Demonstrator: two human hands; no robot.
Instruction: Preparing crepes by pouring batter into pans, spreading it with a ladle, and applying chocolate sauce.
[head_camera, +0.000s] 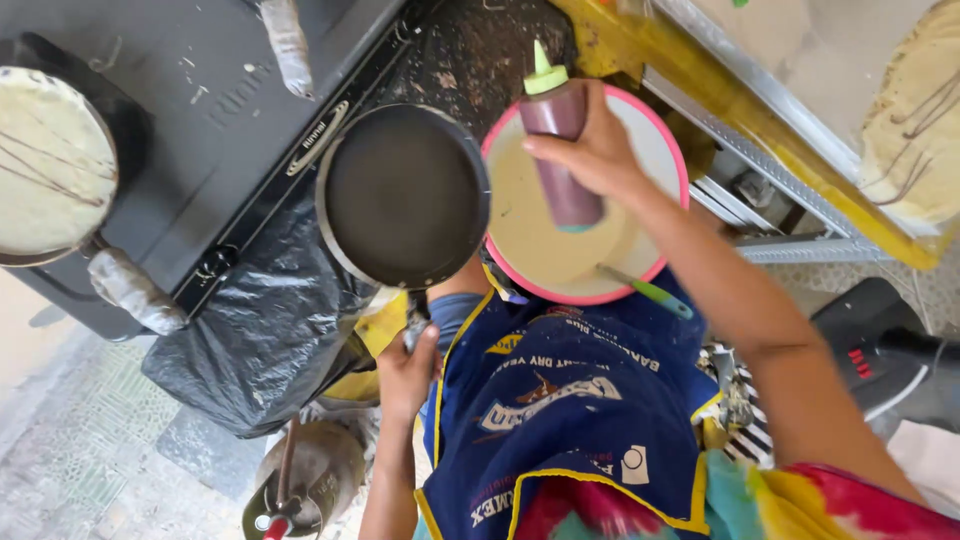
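While the left hand (408, 372) grips an empty pan (403, 196), the right hand (597, 150) clasps a sauce bottle (562, 140) over the batter bowl (668, 150); nothing poured yet.

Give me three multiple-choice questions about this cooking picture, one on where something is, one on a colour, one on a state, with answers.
1. Where is the squeeze bottle?
A. In the right hand, above the batter bowl
B. Lying on the stove
C. On the floor

2. What colour is the bowl's rim?
A. Blue
B. Pink
C. Black

3. What is the state of the dark pan held by the left hand?
A. Full of batter
B. Holding a finished crepe
C. Empty

Answers: 1 A, the right hand's fingers wrap the bottle over the bowl. 2 B, a pink edge rings the pale batter. 3 C, only its bare dark surface shows.
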